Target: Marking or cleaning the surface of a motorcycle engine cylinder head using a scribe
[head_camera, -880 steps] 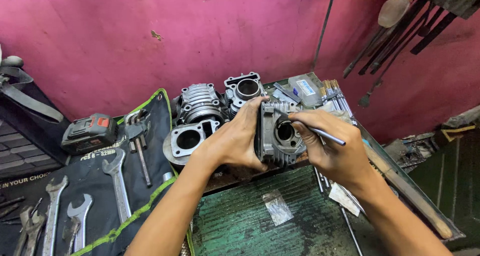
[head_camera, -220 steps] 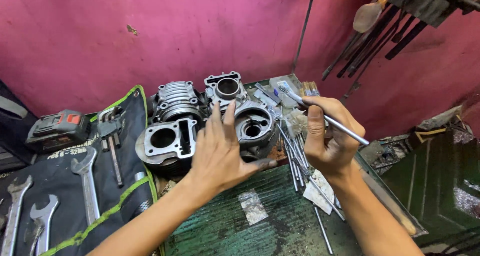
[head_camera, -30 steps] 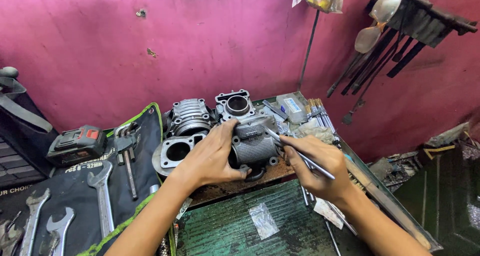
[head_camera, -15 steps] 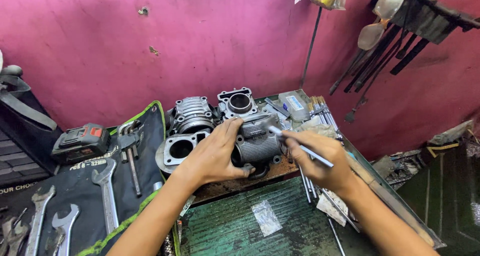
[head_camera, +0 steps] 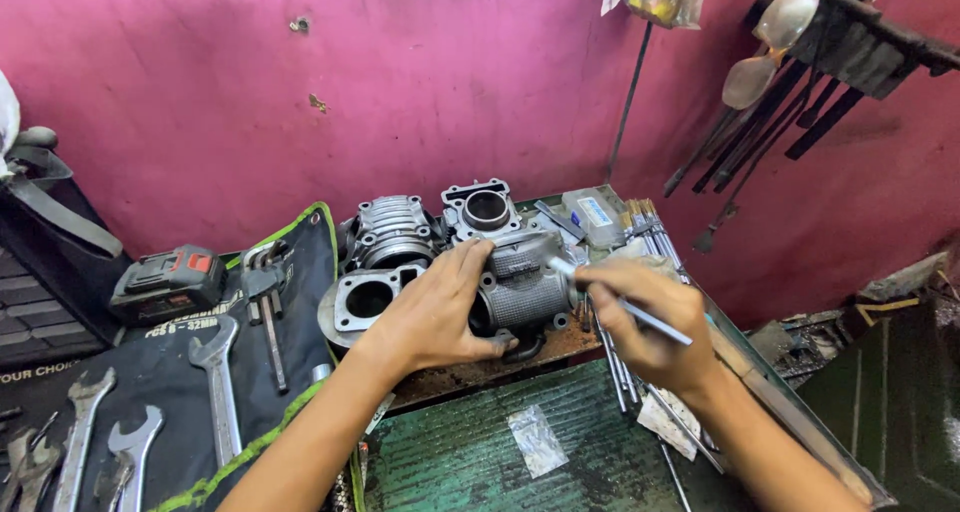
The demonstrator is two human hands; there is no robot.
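left hand [head_camera: 440,317] grips finned engine cylinder [head_camera: 525,292], now laid on rusty bench edge [head_camera: 470,370] | right hand [head_camera: 650,322] pinching thin metal tool [head_camera: 625,307], tip shifted onto cylinder top | work continues

There is a single view, from a camera worn on the person's head. It looks forward and down across a cluttered workbench [head_camera: 470,372] toward a pink wall [head_camera: 400,82] that fills the upper half of the frame. It sits close: both forearms enter from the bottom edge, with the left hand [head_camera: 435,312] and right hand [head_camera: 650,322] near the centre. A dark tool roll [head_camera: 150,392] runs out at the left edge, and hanging tools [head_camera: 800,92] cross the upper right corner.
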